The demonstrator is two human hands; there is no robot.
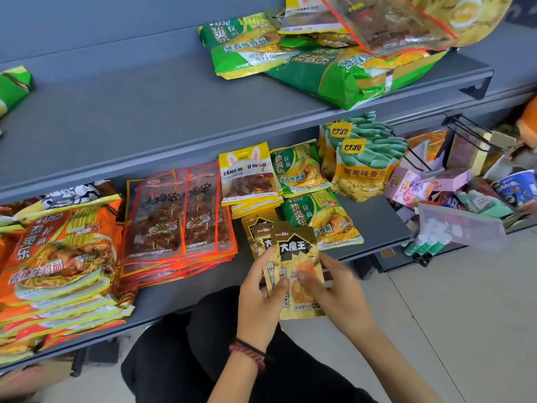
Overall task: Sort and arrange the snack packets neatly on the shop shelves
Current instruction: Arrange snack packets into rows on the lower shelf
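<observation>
From the head view, both hands are low in front of the lower shelf, sharing a small fan of gold packets. The left hand pinches their left edge with its thumb laid across the front. The right hand pinches the frontmost packet, thumb on its face and fingers curled behind. The packets hang just over the shelf's front lip. Right behind them, more gold packets seem to lie on the shelf, between the red skewer packets and the green noodle packets. The step in hand looks like squaring up the gold ones before laying them down. The next move probably calls for aligning their edges, then setting them onto that gold pile without nudging the neighbouring stacks. The upper shelf carries a loose heap of green bags, apparently not yet sorted.
</observation>
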